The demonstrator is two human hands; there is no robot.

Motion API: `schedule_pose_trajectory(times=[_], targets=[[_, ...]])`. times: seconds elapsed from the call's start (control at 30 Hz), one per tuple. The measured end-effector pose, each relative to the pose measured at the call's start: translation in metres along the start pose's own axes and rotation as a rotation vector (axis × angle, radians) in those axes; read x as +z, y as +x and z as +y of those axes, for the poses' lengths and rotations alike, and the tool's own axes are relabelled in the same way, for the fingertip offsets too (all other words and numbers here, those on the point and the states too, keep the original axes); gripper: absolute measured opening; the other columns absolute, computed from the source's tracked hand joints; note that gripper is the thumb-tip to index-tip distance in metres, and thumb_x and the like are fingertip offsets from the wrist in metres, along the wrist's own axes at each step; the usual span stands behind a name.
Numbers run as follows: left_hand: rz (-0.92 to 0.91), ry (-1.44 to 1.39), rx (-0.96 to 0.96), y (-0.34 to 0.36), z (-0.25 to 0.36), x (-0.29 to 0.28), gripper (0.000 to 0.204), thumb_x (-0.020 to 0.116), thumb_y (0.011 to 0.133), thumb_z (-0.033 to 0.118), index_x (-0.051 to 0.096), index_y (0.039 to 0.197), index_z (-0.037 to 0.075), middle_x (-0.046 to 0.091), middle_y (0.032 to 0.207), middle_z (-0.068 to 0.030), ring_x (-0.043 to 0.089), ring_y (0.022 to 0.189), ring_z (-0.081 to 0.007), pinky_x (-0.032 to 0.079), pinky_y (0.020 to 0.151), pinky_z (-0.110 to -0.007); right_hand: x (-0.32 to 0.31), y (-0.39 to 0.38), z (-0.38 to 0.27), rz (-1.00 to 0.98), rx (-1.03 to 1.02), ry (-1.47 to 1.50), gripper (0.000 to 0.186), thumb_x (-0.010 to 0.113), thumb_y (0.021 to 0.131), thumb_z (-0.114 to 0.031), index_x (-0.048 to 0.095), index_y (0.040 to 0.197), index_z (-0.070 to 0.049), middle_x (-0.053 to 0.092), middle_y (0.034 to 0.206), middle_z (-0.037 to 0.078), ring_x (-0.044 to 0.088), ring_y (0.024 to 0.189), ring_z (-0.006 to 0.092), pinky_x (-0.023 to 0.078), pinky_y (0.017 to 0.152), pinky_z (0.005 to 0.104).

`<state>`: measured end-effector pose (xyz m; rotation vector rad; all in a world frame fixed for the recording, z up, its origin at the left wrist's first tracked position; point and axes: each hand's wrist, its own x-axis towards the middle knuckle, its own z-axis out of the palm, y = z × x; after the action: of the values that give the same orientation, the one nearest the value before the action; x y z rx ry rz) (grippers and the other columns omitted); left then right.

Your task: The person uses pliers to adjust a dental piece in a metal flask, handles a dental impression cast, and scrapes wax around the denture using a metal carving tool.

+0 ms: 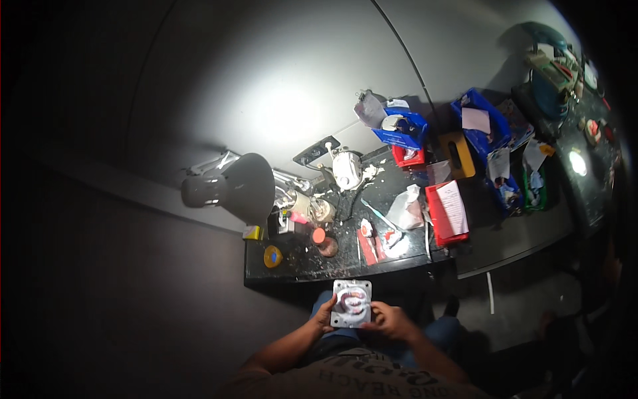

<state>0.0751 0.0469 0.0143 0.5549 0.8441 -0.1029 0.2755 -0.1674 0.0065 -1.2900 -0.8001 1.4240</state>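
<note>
Over my lap, just off the bench's front edge, I hold a dental flask half (351, 304). It is a silver, roughly square metal piece with holes near its corners and a pinkish horseshoe-shaped form set in white. My left hand (325, 312) grips its left side, with the thumb along the edge. At the lower right edge, my right hand (392, 322) has its fingers curled against the metal; part of its grip is hidden. Closest on the bench are a red sheet (370, 247) with a tool and a small model on it, and a jar with an orange lid (319, 237).
A grey lamp (247, 189) overhangs the bench's left end. A yellow bowl (272, 257) lies near the front edge. Farther right are a plastic bag (405, 209), a red bin (440, 226) with a paper and blue bins (404, 136). A white machine (347, 170) stands by the wall.
</note>
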Motion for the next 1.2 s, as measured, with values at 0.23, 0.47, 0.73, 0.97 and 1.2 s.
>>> schedule_pose_trajectory(times=[0.23, 0.47, 0.73, 0.97, 1.2], targets=[[-0.293, -0.109, -0.023, 0.050, 0.049, -0.107, 0.138, 0.091, 0.058, 0.067, 0.019, 0.164, 0.017, 0.035, 0.163, -0.0158, 0.045, 0.142, -0.0445, 0.039, 0.115, -0.062, 0.075, 0.183, 0.343, 0.350, 0.121, -0.724, 0.077, 0.085, 0.075, -0.045, 0.055, 0.135, -0.008, 0.062, 0.132, 0.020, 0.056, 0.126, 0.0420, 0.035, 0.114, 0.0586], [-0.685, -0.306, 0.045, 0.031, 0.102, -0.130, 0.127, 0.067, 0.059, 0.093, 0.028, 0.162, 0.028, 0.039, 0.161, -0.0151, 0.048, 0.128, -0.0595, 0.042, 0.097, -0.076, 0.166, 0.320, 0.446, -0.104, 0.364, -0.990, 0.066, 0.076, 0.083, -0.045, 0.063, 0.139, -0.012, 0.059, 0.144, 0.020, 0.052, 0.137, 0.0406, 0.035, 0.112, 0.0653], [-0.559, -0.271, 0.353, 0.013, 0.125, -0.153, 0.116, 0.048, 0.076, 0.094, 0.015, 0.166, 0.028, 0.041, 0.162, -0.0137, 0.044, 0.130, -0.0660, 0.043, 0.087, -0.074, 0.099, 0.329, 0.426, -0.162, 0.500, -0.747, 0.077, 0.078, 0.078, -0.062, 0.067, 0.134, -0.012, 0.061, 0.142, 0.018, 0.055, 0.135, 0.0360, 0.037, 0.115, 0.0536], [-0.736, -0.340, 0.569, 0.053, 0.105, -0.167, 0.085, 0.055, 0.095, 0.067, 0.025, 0.163, 0.025, 0.040, 0.160, -0.0164, 0.048, 0.129, -0.0573, 0.043, 0.093, -0.075, 0.058, 0.317, 0.431, 0.013, 0.399, -0.881, 0.080, 0.076, 0.079, -0.066, 0.068, 0.130, -0.005, 0.067, 0.134, 0.019, 0.060, 0.129, 0.0364, 0.042, 0.112, 0.0516], [-0.657, -0.280, 0.792, 0.044, 0.094, -0.152, 0.087, 0.054, 0.097, 0.063, 0.021, 0.164, 0.017, 0.037, 0.158, -0.0252, 0.044, 0.133, -0.0594, 0.041, 0.101, -0.077, 0.000, 0.121, 0.102, 0.082, -0.083, -0.367, 0.042, 0.083, 0.087, -0.026, 0.071, 0.117, 0.001, 0.076, 0.104, 0.014, 0.073, 0.100, 0.0217, 0.058, 0.086, 0.0316]])
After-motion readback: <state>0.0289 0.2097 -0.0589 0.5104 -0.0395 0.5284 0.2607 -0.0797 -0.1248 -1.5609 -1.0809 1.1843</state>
